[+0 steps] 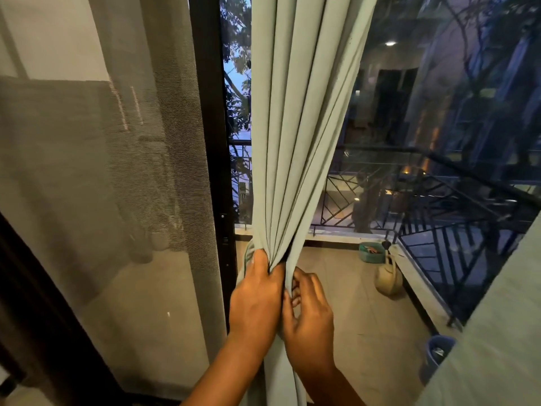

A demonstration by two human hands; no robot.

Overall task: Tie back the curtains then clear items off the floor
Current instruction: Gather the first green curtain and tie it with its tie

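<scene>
Left hand [257, 294] gripping bunched curtain [292, 142] beside door frame [210, 142], right hand [307, 315] pinching its edge

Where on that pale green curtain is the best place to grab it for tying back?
Probably at the narrow waist where the curtain folds are already bunched, coming from the room side. The left hand grips the gathered pleats there, and the right hand curls round the edge beside it. Above, the cloth fans too wide for one grip.
</scene>
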